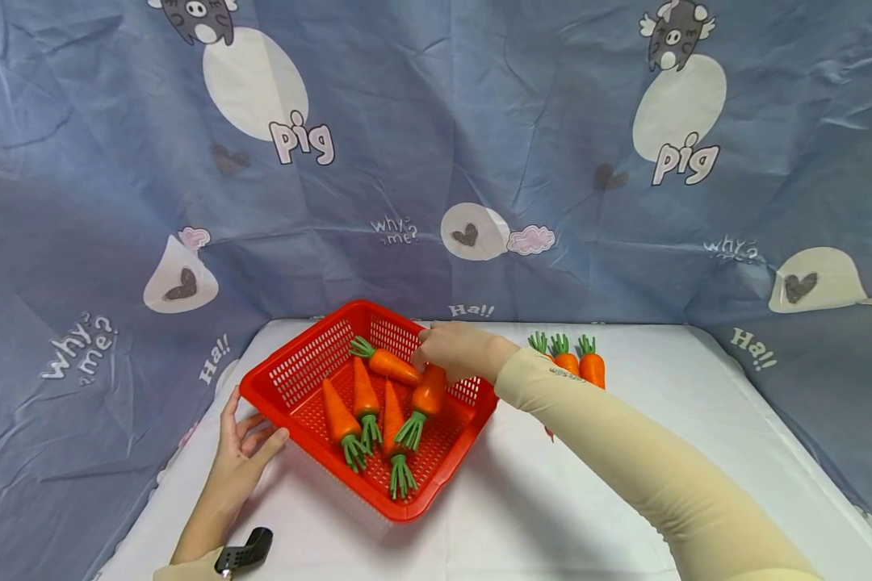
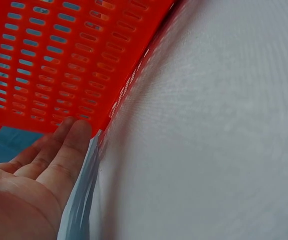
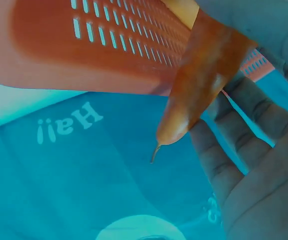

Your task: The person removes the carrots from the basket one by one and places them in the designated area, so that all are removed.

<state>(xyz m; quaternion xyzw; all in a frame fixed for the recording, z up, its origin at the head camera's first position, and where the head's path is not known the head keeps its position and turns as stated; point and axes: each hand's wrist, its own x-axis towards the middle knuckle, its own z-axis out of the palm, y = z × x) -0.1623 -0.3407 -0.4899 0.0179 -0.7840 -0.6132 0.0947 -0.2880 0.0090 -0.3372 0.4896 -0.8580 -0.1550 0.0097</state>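
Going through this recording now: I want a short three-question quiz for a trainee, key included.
1. Multiple choice: what does the right hand hold? (a) a spoon (b) a carrot (c) a cup
2. True or false: every carrot in view is in the right hand or in the basket.
3. Fill in: the left hand touches the ____-coloured basket.

Key: 1 b; 2 false, other carrots lie on the table; 3 red.
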